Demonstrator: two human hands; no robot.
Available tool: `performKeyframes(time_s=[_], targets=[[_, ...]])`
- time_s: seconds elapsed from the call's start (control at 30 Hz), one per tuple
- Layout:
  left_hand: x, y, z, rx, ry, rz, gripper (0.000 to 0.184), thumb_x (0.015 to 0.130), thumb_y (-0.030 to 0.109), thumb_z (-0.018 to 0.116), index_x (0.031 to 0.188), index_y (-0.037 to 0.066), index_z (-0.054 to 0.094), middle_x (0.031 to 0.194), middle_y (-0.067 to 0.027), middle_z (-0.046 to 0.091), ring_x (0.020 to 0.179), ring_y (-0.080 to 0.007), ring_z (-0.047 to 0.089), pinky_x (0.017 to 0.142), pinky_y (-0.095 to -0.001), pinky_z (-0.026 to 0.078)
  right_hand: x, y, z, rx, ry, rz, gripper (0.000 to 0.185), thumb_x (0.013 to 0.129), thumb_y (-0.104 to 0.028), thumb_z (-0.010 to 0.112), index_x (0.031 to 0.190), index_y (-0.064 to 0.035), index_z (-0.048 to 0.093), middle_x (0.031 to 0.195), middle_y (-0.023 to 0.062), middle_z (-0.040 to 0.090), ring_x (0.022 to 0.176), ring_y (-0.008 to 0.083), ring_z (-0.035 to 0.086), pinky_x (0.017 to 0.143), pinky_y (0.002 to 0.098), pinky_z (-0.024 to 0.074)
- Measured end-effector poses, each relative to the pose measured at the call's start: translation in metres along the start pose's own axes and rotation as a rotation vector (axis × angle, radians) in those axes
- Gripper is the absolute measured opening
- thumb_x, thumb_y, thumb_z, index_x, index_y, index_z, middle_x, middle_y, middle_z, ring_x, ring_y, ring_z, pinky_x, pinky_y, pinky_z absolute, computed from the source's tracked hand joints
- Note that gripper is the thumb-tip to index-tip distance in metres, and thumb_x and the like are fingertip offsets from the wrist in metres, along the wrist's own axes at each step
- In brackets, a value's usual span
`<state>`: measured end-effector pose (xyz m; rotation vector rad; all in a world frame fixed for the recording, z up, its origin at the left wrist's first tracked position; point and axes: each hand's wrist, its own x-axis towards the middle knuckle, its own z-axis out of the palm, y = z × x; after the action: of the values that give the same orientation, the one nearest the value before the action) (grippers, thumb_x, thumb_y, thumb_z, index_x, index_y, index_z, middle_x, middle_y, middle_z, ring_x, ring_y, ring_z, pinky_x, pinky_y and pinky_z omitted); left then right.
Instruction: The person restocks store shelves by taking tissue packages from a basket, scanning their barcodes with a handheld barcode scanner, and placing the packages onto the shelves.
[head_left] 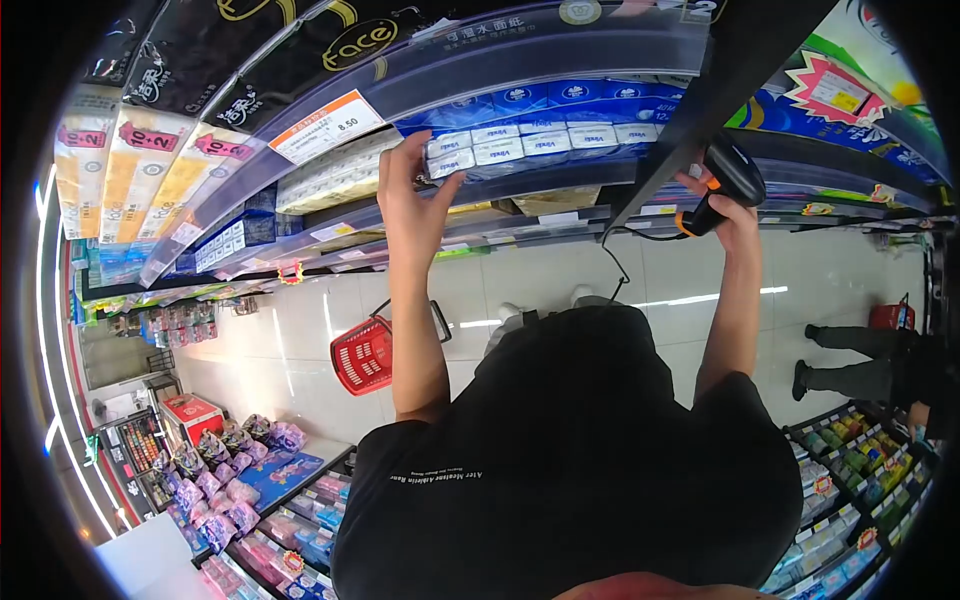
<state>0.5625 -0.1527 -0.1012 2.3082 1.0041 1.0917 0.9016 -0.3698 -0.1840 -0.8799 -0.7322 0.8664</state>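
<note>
My left hand [408, 200] is at the shelf, with its thumb and fingers closed around the left end of a blue-and-white pack of tissues [545, 143]. The pack lies lengthwise on the shelf, and small white packets show along its front. Around the handle of a black and orange barcode scanner [735, 170] my right hand [738, 218] is wrapped. A dark cable hangs from the scanner. A black upright bar [690, 110] stands between my hands and covers the right end of the pack.
A price tag [327, 126] is on the shelf edge, near large tissue packs [125, 175]. On the tiled floor [560, 262] stands a red shopping basket [362, 357]. Another person [865, 362] is at the right. Stocked racks [290, 530] are at the lower left.
</note>
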Motion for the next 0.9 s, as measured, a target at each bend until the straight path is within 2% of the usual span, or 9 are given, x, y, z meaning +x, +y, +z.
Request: performKeyframes(time_s=[0.1, 0.17, 0.2, 0.33, 0.4, 0.53, 0.73, 0.83, 0.9], targets=[[-0.002, -0.001, -0.001, -0.179, 0.027, -0.055, 0.060, 0.068, -0.004, 0.082, 0.123, 0.005, 0.060, 0.099, -0.0096, 0.058, 0.086, -0.0219, 0.061, 0.076, -0.0335, 0.052, 0.003, 0.001, -0.001, 0.014, 0.021, -0.051, 0.051, 0.066, -0.007, 0.066, 0.116, 0.0019, 0.063, 0.101, 0.0104, 0.062, 0.119, 0.0293, 0.057, 0.105, 0.0684, 0.0398], [-0.001, 0.003, -0.008, -0.123, -0.050, -0.103, 0.058, 0.071, -0.004, 0.082, 0.124, 0.004, 0.060, 0.101, -0.0050, 0.054, 0.088, -0.0149, 0.058, 0.079, -0.0283, 0.052, 0.006, -0.001, -0.003, 0.021, 0.021, -0.080, 0.052, 0.066, -0.008, 0.066, 0.117, 0.0020, 0.063, 0.100, 0.0104, 0.062, 0.120, 0.0295, 0.057, 0.104, 0.0686, 0.0404], [0.000, 0.004, -0.010, -0.127, -0.050, -0.106, 0.058, 0.071, -0.004, 0.082, 0.124, 0.004, 0.060, 0.101, -0.0050, 0.054, 0.088, -0.0149, 0.058, 0.079, -0.0283, 0.052, 0.007, -0.004, -0.002, 0.022, 0.001, -0.073, 0.052, 0.066, -0.007, 0.066, 0.117, 0.0019, 0.062, 0.100, 0.0105, 0.062, 0.119, 0.0295, 0.057, 0.103, 0.0690, 0.0406], [0.004, 0.002, -0.018, -0.085, -0.066, -0.013, 0.061, 0.071, -0.004, 0.082, 0.127, 0.005, 0.060, 0.105, -0.0057, 0.055, 0.091, -0.0144, 0.057, 0.082, -0.0279, 0.051, 0.009, -0.012, -0.002, 0.016, -0.064, -0.031, 0.052, 0.067, -0.006, 0.065, 0.118, 0.0016, 0.062, 0.099, 0.0106, 0.062, 0.118, 0.0283, 0.057, 0.103, 0.0698, 0.0403], [0.005, -0.002, -0.019, -0.115, -0.005, 0.080, 0.059, 0.070, -0.002, 0.081, 0.125, 0.005, 0.060, 0.107, -0.0088, 0.058, 0.091, -0.0179, 0.058, 0.078, -0.0283, 0.049, 0.010, -0.007, -0.009, 0.025, -0.064, -0.021, 0.051, 0.067, -0.006, 0.065, 0.118, 0.0018, 0.062, 0.100, 0.0110, 0.062, 0.116, 0.0283, 0.058, 0.103, 0.0693, 0.0405], [0.006, 0.001, -0.019, -0.245, 0.038, 0.152, 0.059, 0.070, -0.002, 0.081, 0.126, 0.004, 0.060, 0.115, -0.0087, 0.058, 0.094, -0.0163, 0.054, 0.078, -0.0281, 0.047, 0.010, -0.011, -0.006, 0.008, -0.091, -0.040, 0.049, 0.068, -0.004, 0.064, 0.117, 0.0013, 0.063, 0.101, 0.0123, 0.062, 0.111, 0.0291, 0.061, 0.103, 0.0668, 0.0418], [-0.003, -0.011, -0.024, -0.302, -0.095, 0.003, 0.060, 0.071, -0.004, 0.079, 0.127, 0.002, 0.059, 0.127, -0.0085, 0.062, 0.101, -0.0153, 0.055, 0.088, -0.0267, 0.044, 0.016, -0.017, -0.008, -0.037, -0.125, -0.047, 0.049, 0.069, -0.006, 0.066, 0.117, 0.0001, 0.064, 0.105, 0.0132, 0.063, 0.110, 0.0309, 0.062, 0.103, 0.0660, 0.0423], [-0.004, -0.011, -0.026, -0.379, -0.065, 0.012, 0.063, 0.071, -0.007, 0.079, 0.129, 0.001, 0.056, 0.130, -0.0104, 0.060, 0.111, -0.0179, 0.056, 0.096, -0.0290, 0.044, 0.017, -0.025, -0.006, -0.017, -0.143, 0.009, 0.052, 0.068, -0.006, 0.066, 0.119, 0.0005, 0.064, 0.107, 0.0142, 0.063, 0.111, 0.0319, 0.062, 0.102, 0.0656, 0.0426], [-0.005, -0.007, -0.024, -0.572, -0.055, 0.025, 0.067, 0.072, -0.010, 0.077, 0.133, 0.000, 0.051, 0.134, -0.0137, 0.056, 0.124, -0.0218, 0.053, 0.106, -0.0333, 0.041, 0.020, -0.025, -0.006, -0.004, -0.158, -0.006, 0.054, 0.068, -0.006, 0.065, 0.121, 0.0006, 0.063, 0.108, 0.0146, 0.063, 0.114, 0.0327, 0.061, 0.103, 0.0655, 0.0425]])
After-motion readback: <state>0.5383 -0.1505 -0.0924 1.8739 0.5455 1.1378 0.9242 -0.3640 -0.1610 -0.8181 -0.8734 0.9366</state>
